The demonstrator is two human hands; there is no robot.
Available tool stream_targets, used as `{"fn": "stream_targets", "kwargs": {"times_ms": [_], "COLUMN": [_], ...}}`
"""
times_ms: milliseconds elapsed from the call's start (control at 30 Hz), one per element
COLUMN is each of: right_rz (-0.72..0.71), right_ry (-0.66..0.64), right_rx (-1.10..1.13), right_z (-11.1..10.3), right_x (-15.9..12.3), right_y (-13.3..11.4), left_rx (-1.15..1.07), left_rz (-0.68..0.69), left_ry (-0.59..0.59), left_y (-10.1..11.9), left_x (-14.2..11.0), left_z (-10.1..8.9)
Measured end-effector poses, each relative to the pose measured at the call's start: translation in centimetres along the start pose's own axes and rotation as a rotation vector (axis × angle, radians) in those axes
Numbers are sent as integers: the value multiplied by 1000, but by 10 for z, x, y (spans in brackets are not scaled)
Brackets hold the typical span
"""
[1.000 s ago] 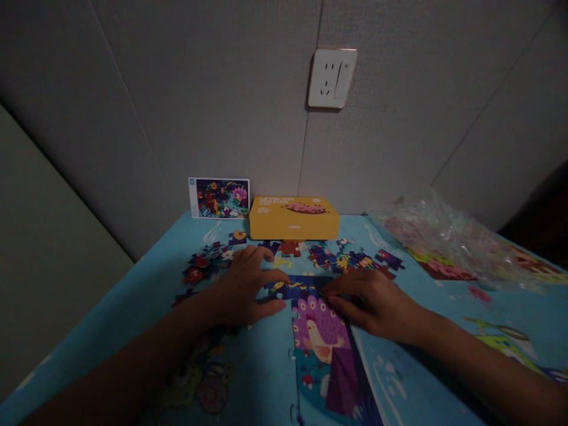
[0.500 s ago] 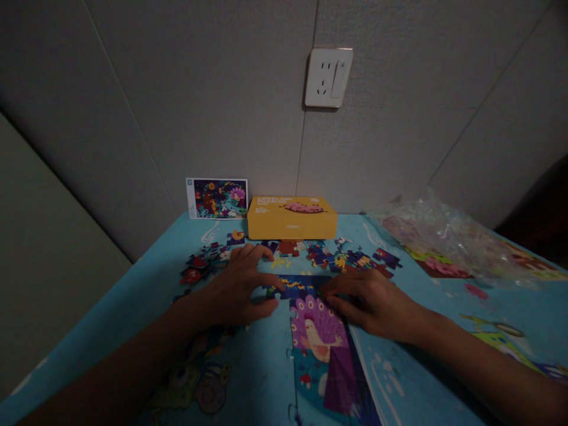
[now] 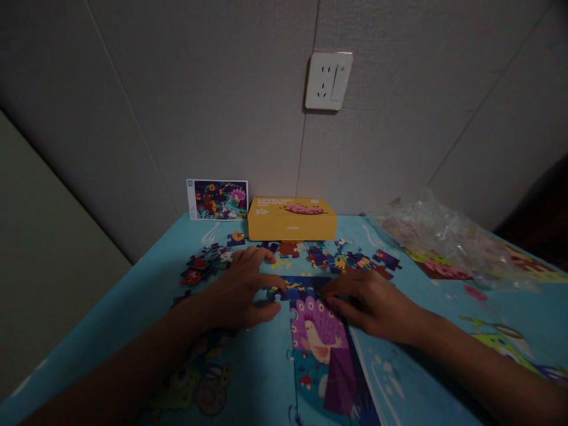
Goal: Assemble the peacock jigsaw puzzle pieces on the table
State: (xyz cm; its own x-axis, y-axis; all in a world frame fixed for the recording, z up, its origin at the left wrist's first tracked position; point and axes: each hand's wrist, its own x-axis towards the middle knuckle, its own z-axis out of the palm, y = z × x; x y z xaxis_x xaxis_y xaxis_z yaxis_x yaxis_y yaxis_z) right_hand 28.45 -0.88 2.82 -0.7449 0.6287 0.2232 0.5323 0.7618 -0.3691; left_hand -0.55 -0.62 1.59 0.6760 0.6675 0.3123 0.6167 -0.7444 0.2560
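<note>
A partly joined jigsaw puzzle [image 3: 317,337] lies flat before me, showing a pink peacock-like bird below a dark blue strip [image 3: 298,288]. My left hand [image 3: 248,290] is at the strip's left end, thumb and fingers spread apart, the index fingertip touching a blue puzzle piece [image 3: 276,294]. From the right, my right hand [image 3: 364,299] reaches over the puzzle's upper right part. Its fingers are bent together, with the tips at a dark puzzle piece [image 3: 319,294] just above the bird's tail. The hand covers most of that corner.
Loose puzzle pieces [image 3: 355,260] lie in an arc behind the hands, with more pieces [image 3: 197,269] at the left. A yellow puzzle box [image 3: 291,228] and a picture card [image 3: 220,200] stand against the wall. Crumpled clear plastic [image 3: 448,236] covers printed sheets at the right.
Both hands stay nearly where they were. The left index fingertip has shifted very slightly on the strip. The whole view has tipped a little, so things appear marginally lower.
</note>
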Motion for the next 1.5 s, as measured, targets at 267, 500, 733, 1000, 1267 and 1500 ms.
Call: {"fn": "stream_targets", "kwargs": {"times_ms": [267, 500, 733, 1000, 1267, 1500], "right_rz": [-6, -5, -12, -16, 0, -20], "right_ry": [11, 13, 16, 24, 1, 20], "right_rx": [12, 5, -1, -13, 8, 8], "right_z": [2, 2, 2, 2, 0, 0], "right_x": [0, -1, -1, -1, -1, 2], "right_y": [2, 2, 3, 1, 0, -1], "left_rx": [-44, -38, -36, -53, -71, -98], "left_rz": [-35, -27, -34, -30, -2, 12], "left_ry": [-19, -8, -35, -46, -49, -51], "left_y": [2, 1, 4, 8, 10, 11], "left_x": [-1, -1, 0, 2, 2, 2], "left_z": [0, -1, -1, -3, -4, -7]}}
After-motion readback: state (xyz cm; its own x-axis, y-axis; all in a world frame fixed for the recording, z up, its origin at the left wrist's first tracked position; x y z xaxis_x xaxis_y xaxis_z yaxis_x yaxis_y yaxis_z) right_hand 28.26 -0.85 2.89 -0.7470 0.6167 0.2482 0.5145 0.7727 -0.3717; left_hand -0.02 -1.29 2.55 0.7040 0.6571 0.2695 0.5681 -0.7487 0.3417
